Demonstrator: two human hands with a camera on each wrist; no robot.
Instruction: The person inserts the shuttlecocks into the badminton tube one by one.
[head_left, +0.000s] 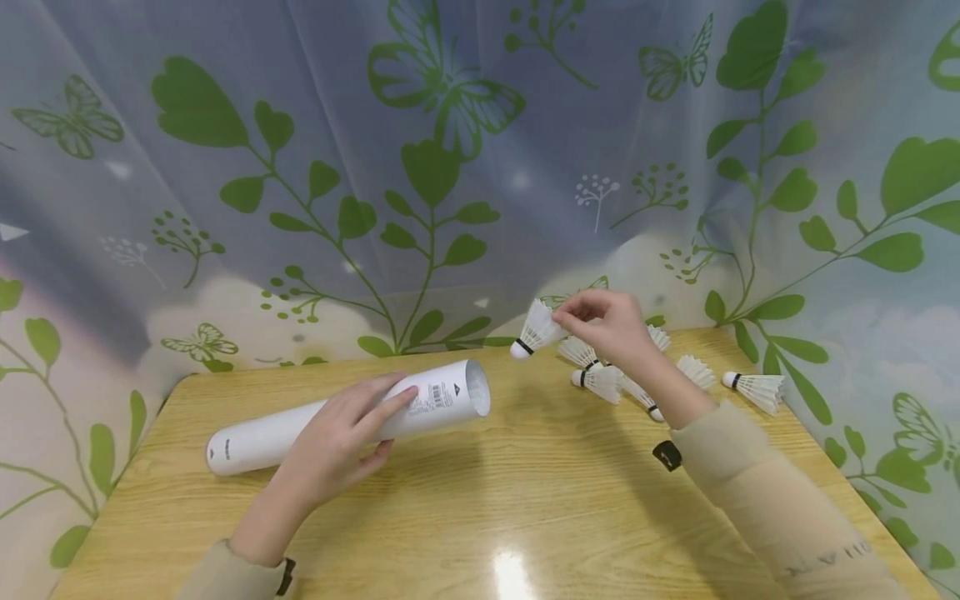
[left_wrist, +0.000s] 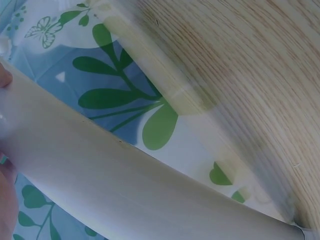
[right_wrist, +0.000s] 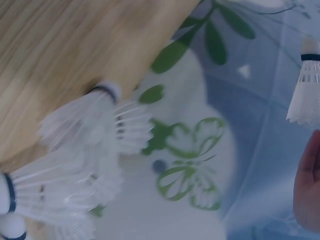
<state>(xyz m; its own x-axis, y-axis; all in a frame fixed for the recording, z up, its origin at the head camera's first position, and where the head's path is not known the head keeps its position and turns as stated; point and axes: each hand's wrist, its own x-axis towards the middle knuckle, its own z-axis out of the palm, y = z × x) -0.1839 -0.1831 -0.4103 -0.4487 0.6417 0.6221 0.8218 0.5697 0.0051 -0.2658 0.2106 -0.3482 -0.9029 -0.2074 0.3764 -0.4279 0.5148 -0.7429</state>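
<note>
Above the bench (head_left: 427, 525), two hands work apart: the left hand (head_left: 348, 433) grips the tube (head_left: 438, 398) around its middle, and the right hand (head_left: 611, 325) pinches one shuttle (head_left: 537, 328) by its feathers, near the tube's open end, cork tipped downward. White and printed with a barcode, the tube slants; the shuttle is white, dark-banded above the cork. Other shuttles (head_left: 602, 383) lie near the right hand.

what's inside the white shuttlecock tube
The white shuttlecock tube shows only pale inner wall at its open end; deeper in, its side covers everything, so contents can't be seen.
</note>
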